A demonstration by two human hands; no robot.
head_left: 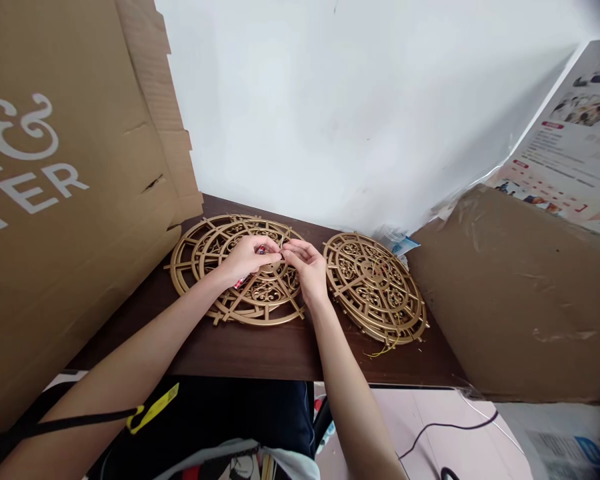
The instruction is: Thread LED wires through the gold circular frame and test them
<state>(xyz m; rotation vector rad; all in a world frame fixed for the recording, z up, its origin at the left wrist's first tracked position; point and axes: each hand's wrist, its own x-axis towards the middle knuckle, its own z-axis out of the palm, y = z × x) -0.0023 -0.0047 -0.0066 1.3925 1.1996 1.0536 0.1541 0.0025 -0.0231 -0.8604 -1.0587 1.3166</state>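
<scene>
Two round gold openwork discs lie on a dark brown table (260, 353). The left gold disc (230, 280) sits under both my hands; it looks like more than one disc stacked with an offset. My left hand (247, 259) is closed around a small red and white object (261, 250) above the disc's middle. My right hand (305, 263) pinches a thin yellowish thread or wire I can barely see, fingertips touching the left hand's. The right gold disc (375, 287) lies apart, with a yellow thread (385, 348) trailing from its near edge.
A large printed cardboard box (65, 200) stands along the left, and another cardboard box (520, 300) along the right. A white wall (350, 113) rises behind the table. A black cable (445, 427) runs over the floor below, and a printed poster (575, 153) leans at the far right.
</scene>
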